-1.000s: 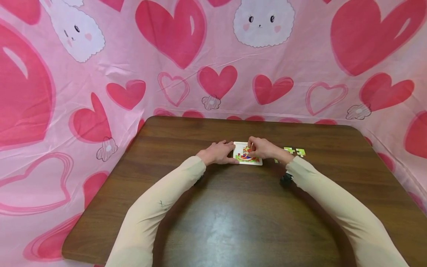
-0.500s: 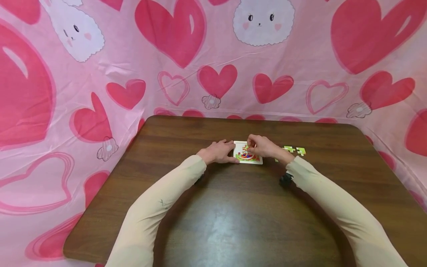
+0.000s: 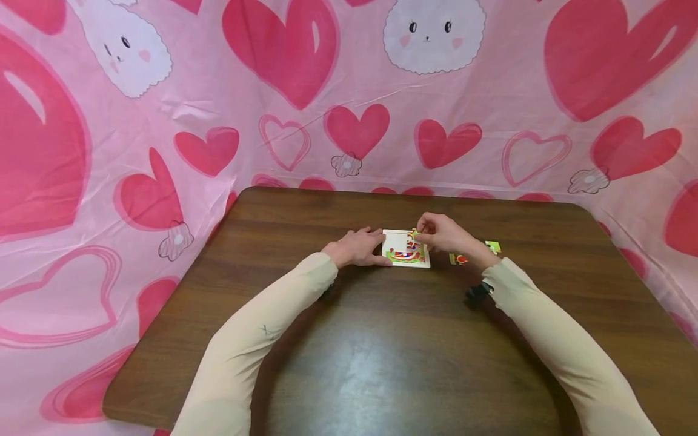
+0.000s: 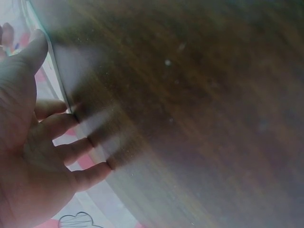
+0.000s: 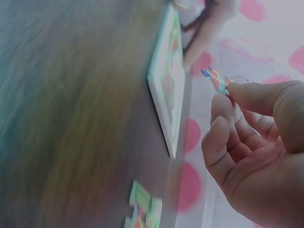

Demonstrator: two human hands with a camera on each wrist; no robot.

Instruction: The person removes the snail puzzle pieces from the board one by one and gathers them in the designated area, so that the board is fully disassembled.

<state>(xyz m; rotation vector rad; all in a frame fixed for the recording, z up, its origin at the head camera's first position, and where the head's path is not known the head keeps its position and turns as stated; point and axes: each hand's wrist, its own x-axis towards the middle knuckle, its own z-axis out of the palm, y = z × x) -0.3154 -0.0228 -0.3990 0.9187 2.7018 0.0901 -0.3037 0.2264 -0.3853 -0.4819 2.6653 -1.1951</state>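
Observation:
A square puzzle tray (image 3: 388,237) with a white frame lies flat on the table, its lower part filled with colourful pieces. My left hand (image 3: 360,247) rests at the tray's left edge, thumb and fingers spread; in the left wrist view, its fingertips touch down along the table. Above the tray's right side, my right hand (image 3: 446,234) pinches a small jigsaw piece (image 5: 218,81) between thumb and fingertips. That piece is raised clear of the tray in the right wrist view. The hand hides part of the tray's upper right corner.
Right of the tray lie loose jigsaw pieces, a red and green one (image 3: 460,259) and a green one (image 3: 493,246) partly behind the right wrist. The brown wooden table (image 3: 354,339) ends at a pink heart-print cloth (image 3: 294,145) behind.
My right hand has risen from the tray and shifted right, the jigsaw piece pinched in its fingertips, uncovering more of the tray. My left hand has stayed in place.

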